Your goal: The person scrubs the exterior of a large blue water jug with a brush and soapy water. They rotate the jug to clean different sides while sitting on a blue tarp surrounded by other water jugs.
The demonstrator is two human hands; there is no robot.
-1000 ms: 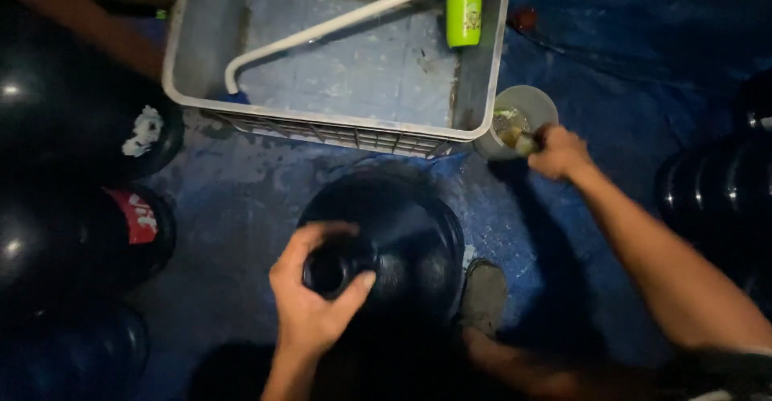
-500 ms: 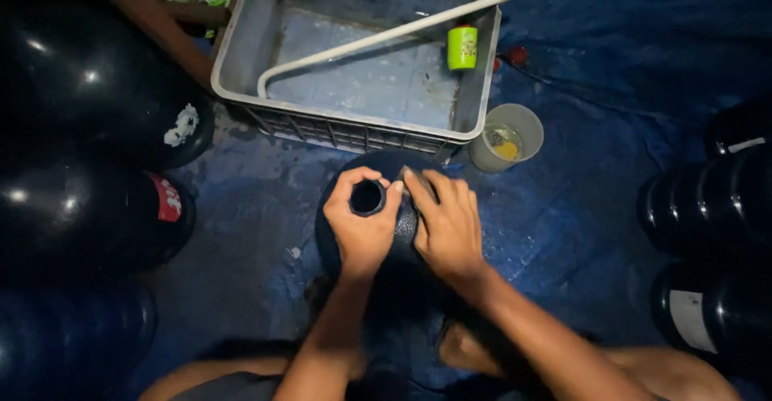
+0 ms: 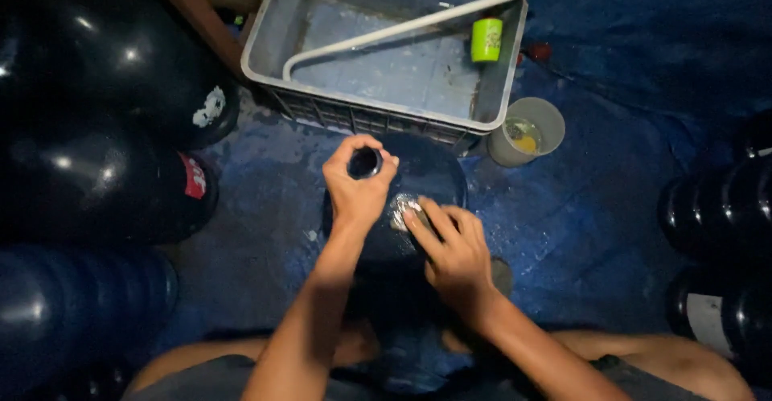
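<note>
A large dark blue water jug [image 3: 438, 177] stands upright between my knees, seen from above. My left hand [image 3: 355, 192] is wrapped around its neck, fingers circling the open mouth [image 3: 365, 162]. My right hand [image 3: 450, 248] lies on the jug's shoulder, fingers pressing a small pale soapy pad [image 3: 402, 210] against the surface. A grey plastic cup [image 3: 527, 131] with yellowish liquid stands just beyond the jug, to the right.
A grey plastic crate [image 3: 378, 110] holding a white pipe [image 3: 418, 24] and a green cylinder [image 3: 486, 39] sits ahead. Dark jugs crowd the left [image 3: 96, 168] and right [image 3: 724, 208] sides. A blue tarp [image 3: 611, 216] covers the floor.
My right hand left the grey cup and came back to the jug, now pressing the pad on its shoulder. My left hand stayed on the neck.
</note>
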